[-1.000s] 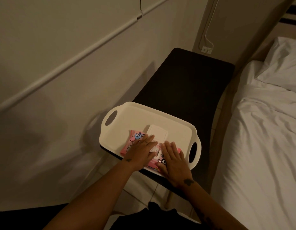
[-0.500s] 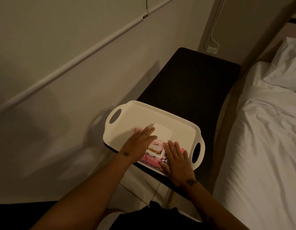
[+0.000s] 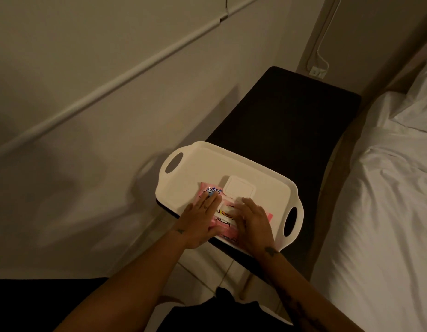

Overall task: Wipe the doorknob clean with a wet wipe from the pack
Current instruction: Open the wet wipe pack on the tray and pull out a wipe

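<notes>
dark tabletop [image 3: 291,111], white handled plastic tray [image 3: 207,161] on it. pink wet-wipe pack [image 3: 209,190] sits in the tray's near half, flip lid [image 3: 239,189] up. your left hand [image 3: 203,220] lies flat, fingers straight, pinning it for the pull; right hand [image 3: 254,222] covers the opening, can't tell whether its fingers grasp anything.

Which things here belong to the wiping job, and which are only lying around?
For the job:
- wipe pack, with its lid flipped open
- left hand and right hand, both on the pack

Only around:
- tray
- table
- bed
- wall socket
</notes>
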